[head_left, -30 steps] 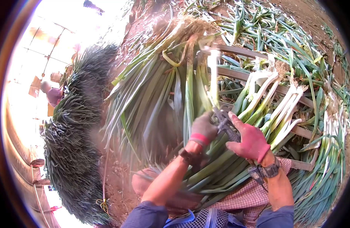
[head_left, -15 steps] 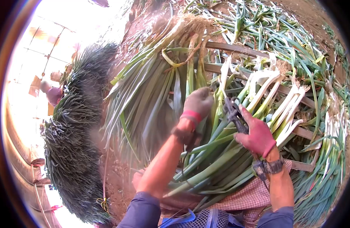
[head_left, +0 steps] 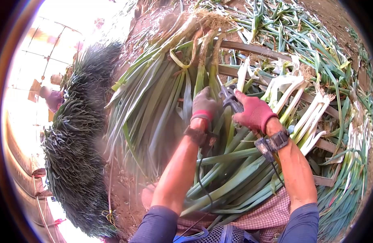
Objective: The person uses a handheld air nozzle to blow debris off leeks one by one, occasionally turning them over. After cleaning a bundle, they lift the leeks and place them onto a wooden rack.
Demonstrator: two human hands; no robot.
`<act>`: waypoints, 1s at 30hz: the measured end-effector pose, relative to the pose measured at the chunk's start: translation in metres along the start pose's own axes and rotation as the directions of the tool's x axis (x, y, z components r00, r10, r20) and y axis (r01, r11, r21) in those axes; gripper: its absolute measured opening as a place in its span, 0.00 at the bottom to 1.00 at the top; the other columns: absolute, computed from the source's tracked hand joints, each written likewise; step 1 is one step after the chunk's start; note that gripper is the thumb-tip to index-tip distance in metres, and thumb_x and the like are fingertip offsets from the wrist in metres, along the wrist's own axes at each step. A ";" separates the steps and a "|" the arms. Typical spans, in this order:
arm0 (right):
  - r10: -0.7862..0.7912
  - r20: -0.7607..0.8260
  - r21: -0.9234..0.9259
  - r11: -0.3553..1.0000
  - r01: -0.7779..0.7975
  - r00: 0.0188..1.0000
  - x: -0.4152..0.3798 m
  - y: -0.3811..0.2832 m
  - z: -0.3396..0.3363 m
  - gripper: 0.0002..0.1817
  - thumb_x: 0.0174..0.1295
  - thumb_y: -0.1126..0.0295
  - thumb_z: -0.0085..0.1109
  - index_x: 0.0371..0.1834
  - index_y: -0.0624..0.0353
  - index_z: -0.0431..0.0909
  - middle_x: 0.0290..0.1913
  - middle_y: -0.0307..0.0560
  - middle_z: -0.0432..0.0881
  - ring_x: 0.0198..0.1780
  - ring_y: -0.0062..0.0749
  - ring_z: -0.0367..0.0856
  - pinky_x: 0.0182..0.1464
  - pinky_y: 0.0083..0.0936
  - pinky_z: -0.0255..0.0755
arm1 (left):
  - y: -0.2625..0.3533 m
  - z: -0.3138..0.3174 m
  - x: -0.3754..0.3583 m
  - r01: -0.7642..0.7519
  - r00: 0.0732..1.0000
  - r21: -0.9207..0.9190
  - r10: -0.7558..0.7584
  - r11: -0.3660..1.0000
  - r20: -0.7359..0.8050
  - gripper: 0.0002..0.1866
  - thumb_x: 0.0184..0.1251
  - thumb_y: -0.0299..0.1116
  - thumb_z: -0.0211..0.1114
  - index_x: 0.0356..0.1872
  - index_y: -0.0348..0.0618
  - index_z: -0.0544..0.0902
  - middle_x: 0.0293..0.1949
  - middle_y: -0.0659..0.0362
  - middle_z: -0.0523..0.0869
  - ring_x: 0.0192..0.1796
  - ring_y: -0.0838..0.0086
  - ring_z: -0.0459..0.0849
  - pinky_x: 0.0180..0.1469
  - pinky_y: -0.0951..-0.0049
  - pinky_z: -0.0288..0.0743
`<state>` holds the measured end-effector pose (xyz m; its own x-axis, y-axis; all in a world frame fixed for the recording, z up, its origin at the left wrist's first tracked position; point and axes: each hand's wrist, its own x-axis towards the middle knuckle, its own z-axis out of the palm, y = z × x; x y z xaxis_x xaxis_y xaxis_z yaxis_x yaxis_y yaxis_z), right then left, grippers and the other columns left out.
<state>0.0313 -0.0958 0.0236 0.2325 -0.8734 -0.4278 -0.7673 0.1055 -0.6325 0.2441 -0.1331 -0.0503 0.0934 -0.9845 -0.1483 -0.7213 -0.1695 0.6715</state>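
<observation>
My left hand (head_left: 204,106), in a grey and red glove, is closed around the leaves of a green onion (head_left: 201,73) whose brown, rooty end points up. My right hand (head_left: 256,113), in a red glove, grips a dark pistol-shaped tool (head_left: 231,99), which looks like an air blow gun. Its thin nozzle points up and left, close beside the stalk. Unpeeled green onions (head_left: 154,93) lie in a heap to the left of my left hand. White-stemmed green onions (head_left: 316,115) lie right of my right hand. Long green leaves (head_left: 223,182) stretch beneath my forearms over a checked cloth.
A wooden rack (head_left: 255,48) runs under the green onions. Loose leaves (head_left: 292,32) litter the ground behind it. A long dark-green stack (head_left: 77,158) stands on the left, with another person (head_left: 52,99) beyond it. More green onions (head_left: 348,174) lie far right.
My right hand has moved up and left with the tool, closer to my left hand. My left hand has shifted slightly up and left onto a green onion stalk.
</observation>
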 end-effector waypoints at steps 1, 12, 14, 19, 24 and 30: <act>0.000 -0.001 -0.002 1.000 0.000 1.000 0.008 0.002 0.001 0.53 0.51 0.56 0.70 0.85 0.55 0.64 0.46 0.70 0.90 0.48 0.59 0.91 0.55 0.43 0.84 | 0.016 -0.007 -0.003 0.006 1.000 0.031 -0.007 1.000 0.031 0.27 0.69 0.31 0.60 0.69 0.35 0.82 0.66 0.40 0.86 0.70 0.50 0.83 0.74 0.60 0.74; 0.024 -0.166 -0.093 0.995 -0.040 0.986 0.099 -0.007 -0.026 0.50 0.52 0.58 0.65 0.84 0.57 0.66 0.55 0.69 0.89 0.56 0.58 0.90 0.61 0.42 0.81 | 0.027 0.011 0.022 0.082 0.993 0.229 -0.100 0.970 0.065 0.31 0.70 0.43 0.66 0.70 0.35 0.80 0.63 0.38 0.87 0.69 0.47 0.83 0.73 0.55 0.75; 0.042 -0.191 -0.079 0.995 -0.059 0.981 0.119 -0.007 -0.029 0.49 0.52 0.59 0.64 0.85 0.55 0.66 0.58 0.68 0.88 0.58 0.58 0.89 0.63 0.43 0.80 | 0.023 0.016 0.026 0.054 0.996 0.270 -0.072 0.961 0.055 0.29 0.69 0.45 0.69 0.66 0.37 0.82 0.60 0.40 0.89 0.66 0.46 0.85 0.71 0.53 0.76; 0.076 -0.283 -0.112 0.987 -0.112 0.956 0.142 -0.004 -0.025 0.49 0.54 0.59 0.65 0.85 0.53 0.65 0.61 0.66 0.87 0.61 0.58 0.88 0.65 0.43 0.79 | 0.041 0.009 0.022 0.166 0.964 0.335 -0.225 0.927 0.145 0.28 0.69 0.47 0.69 0.63 0.41 0.84 0.58 0.41 0.90 0.64 0.47 0.87 0.68 0.53 0.79; 0.050 -0.194 -0.126 0.989 -0.076 0.980 0.118 0.020 -0.022 0.52 0.52 0.58 0.65 0.86 0.56 0.62 0.53 0.70 0.89 0.53 0.58 0.91 0.58 0.42 0.83 | 0.045 -0.001 0.016 0.150 0.959 0.274 -0.207 0.950 0.193 0.29 0.66 0.50 0.72 0.62 0.41 0.86 0.57 0.41 0.91 0.63 0.48 0.88 0.67 0.54 0.79; 0.089 -0.073 -0.027 0.995 -0.091 0.993 0.002 0.028 -0.009 0.52 0.54 0.54 0.65 0.87 0.52 0.62 0.47 0.67 0.90 0.49 0.60 0.91 0.57 0.46 0.82 | 0.040 0.005 -0.007 0.090 0.953 0.290 -0.167 0.953 0.253 0.35 0.65 0.56 0.74 0.64 0.38 0.84 0.57 0.40 0.91 0.63 0.48 0.89 0.66 0.56 0.80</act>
<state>0.0050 -0.0988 0.0107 0.1191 -0.8930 -0.4340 -0.8010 0.1720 -0.5735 0.2113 -0.1324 -0.0264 0.0355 -0.8986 -0.4374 -0.8778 -0.2372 0.4162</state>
